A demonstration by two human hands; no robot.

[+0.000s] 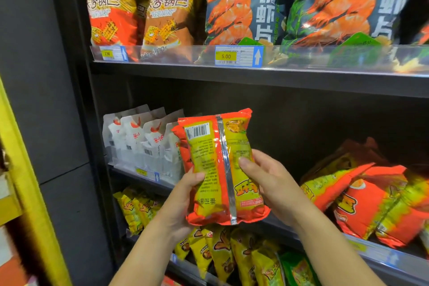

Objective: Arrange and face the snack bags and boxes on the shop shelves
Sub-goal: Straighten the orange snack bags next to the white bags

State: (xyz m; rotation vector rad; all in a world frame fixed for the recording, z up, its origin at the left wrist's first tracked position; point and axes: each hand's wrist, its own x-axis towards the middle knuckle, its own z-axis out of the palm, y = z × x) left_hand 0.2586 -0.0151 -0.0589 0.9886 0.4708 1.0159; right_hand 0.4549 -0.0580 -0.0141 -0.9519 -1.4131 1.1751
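I hold a red and yellow snack bag (218,165) upright in front of the middle shelf, its back with barcode and silver seam facing me, print upside down. My left hand (181,202) grips its lower left edge, thumb on the back. My right hand (269,181) grips its right side, thumb pressed near the seam. More bags of the same kind (362,199) lie tumbled on the middle shelf at the right. White pouches (144,141) stand in rows at the shelf's left.
The top shelf carries orange rice-crust bags (139,16) and dark shrimp-chip bags (290,2) behind a clear rail with price tags (239,56). Yellow bags (232,253) fill the lower shelf. A dark pillar (46,100) and a yellow frame (25,181) stand at the left.
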